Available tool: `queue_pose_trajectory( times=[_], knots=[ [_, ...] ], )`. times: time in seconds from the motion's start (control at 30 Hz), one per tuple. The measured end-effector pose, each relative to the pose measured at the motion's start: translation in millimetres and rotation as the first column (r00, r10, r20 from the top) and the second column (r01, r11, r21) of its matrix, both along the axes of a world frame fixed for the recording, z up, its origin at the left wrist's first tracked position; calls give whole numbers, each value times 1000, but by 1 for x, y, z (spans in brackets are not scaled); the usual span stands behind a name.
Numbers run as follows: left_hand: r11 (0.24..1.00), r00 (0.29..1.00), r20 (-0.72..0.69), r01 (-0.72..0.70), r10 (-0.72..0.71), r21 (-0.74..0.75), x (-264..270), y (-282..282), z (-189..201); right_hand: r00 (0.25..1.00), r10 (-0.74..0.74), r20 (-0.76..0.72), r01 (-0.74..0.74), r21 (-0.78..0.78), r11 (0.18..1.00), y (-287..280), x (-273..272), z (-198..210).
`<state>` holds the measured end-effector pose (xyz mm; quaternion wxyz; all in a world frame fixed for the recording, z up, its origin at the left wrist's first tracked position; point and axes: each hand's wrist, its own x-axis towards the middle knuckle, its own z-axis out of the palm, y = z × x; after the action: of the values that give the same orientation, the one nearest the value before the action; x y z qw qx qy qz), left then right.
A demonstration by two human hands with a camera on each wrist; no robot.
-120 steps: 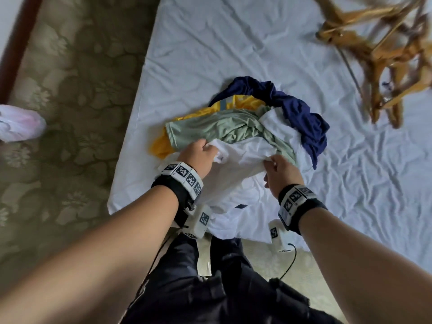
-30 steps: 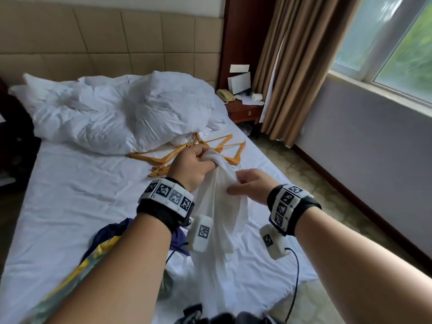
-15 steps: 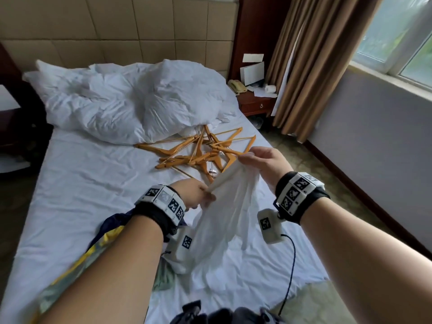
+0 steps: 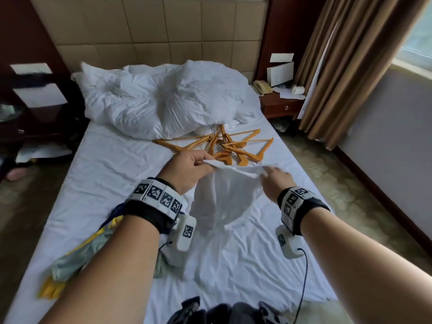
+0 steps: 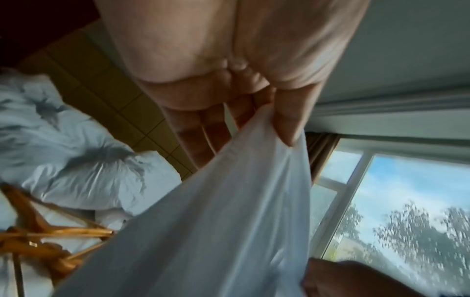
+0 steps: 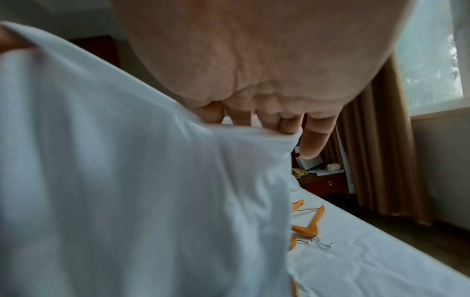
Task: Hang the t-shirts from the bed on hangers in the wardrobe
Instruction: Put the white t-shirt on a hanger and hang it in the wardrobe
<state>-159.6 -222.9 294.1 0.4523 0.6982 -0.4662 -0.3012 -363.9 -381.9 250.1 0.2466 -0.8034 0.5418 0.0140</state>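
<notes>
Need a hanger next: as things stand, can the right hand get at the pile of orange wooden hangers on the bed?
Probably not yet. The right hand pinches the white t-shirt, which the left hand also holds. The orange wooden hangers lie uncovered on the white bed sheet just beyond; letting go should free the way.

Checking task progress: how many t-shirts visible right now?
4, maybe more hidden. White t-shirt held up by both hands. Navy, yellow and green ones piled on the bed, partly behind the left arm.

Head cam looked down bed (image 4: 117,174) toward headboard; both wrist cams sat close under palms, all sharing white shirt (image 4: 224,195) and hangers (image 4: 233,146).
</notes>
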Motion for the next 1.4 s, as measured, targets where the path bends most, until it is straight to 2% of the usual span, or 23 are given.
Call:
queue_pose_trajectory(
  times=[0.07,0.1,0.17,0.2,0.23,0.3,0.33,0.4,0.43,0.47,0.53,0.57,0.67,0.77,0.87,0.93,1.0,1.07,1.13,1.17,1.23,1.3,1.4],
  knots=[
    [988,993,9,114,-116,101,-12,-1,6,965,-45,257,43,13,999,-10,-7,6],
    [971,983,10,177,-181,161,-17,-2,9,916,-49,397,39,33,999,-16,-12,9],
    [928,959,40,262,-282,264,-31,-5,13,769,-121,628,38,144,989,-23,-20,13],
    [914,953,37,276,-300,298,-39,-7,13,703,-153,695,23,193,981,-25,-23,15],
    [913,957,1,275,-289,302,-46,-9,13,659,-157,736,3,206,978,-28,-24,16],
    [946,982,-74,188,-175,264,-62,-14,11,601,-108,792,-79,194,978,-34,-25,19],
    [963,992,-58,125,-114,239,-69,-17,11,565,-97,819,-124,200,972,-36,-25,22],
    [985,993,121,-31,10,171,-77,-23,11,503,-95,859,-210,229,951,-33,-24,33],
    [989,985,162,-79,58,127,-80,-25,13,477,-76,875,-261,224,939,-31,-23,38],
    [992,988,138,-90,76,93,-86,-27,16,454,-36,890,-327,205,923,-27,-22,45],
    [995,995,41,-96,95,23,-96,-34,21,426,50,904,-448,163,879,-19,-20,56],
    [994,993,37,-114,114,-4,-101,-38,25,415,83,906,-495,148,856,-16,-21,62],
    [981,972,129,-194,196,-27,-114,-50,35,399,185,898,-577,90,811,-15,-26,72],
    [977,949,246,-211,196,35,-123,-58,39,422,230,877,-574,62,816,-26,-37,66],
    [972,932,295,-231,208,44,-128,-60,32,484,240,841,-501,42,865,-36,-46,51],
    [965,931,264,-261,251,2,-129,-58,29,498,173,850,-451,83,889,-41,-53,44],
    [960,946,166,-276,278,-34,-131,-55,29,572,169,803,-416,107,903,-44,-59,37],
    [950,950,52,-304,308,-75,-135,-53,31,708,302,638,-424,43,905,-46,-66,27],
    [928,935,-68,-354,348,-119,-138,-52,35,803,449,393,-478,-27,878,-47,-70,16],
    [912,921,-128,-383,367,-144,-139,-50,36,834,468,292,-482,-27,876,-49,-72,10],
    [884,892,-190,-441,411,-157,-135,-47,39,898,386,213,-398,16,917,-53,-81,-3],
    [890,891,-152,-445,428,-101,-129,-41,37,932,224,284,-266,116,957,-58,-89,-9],
    [932,927,-94,-359,363,55,-127,-35,25,872,17,489,-209,341,916,-54,-90,-4]
  ],
)
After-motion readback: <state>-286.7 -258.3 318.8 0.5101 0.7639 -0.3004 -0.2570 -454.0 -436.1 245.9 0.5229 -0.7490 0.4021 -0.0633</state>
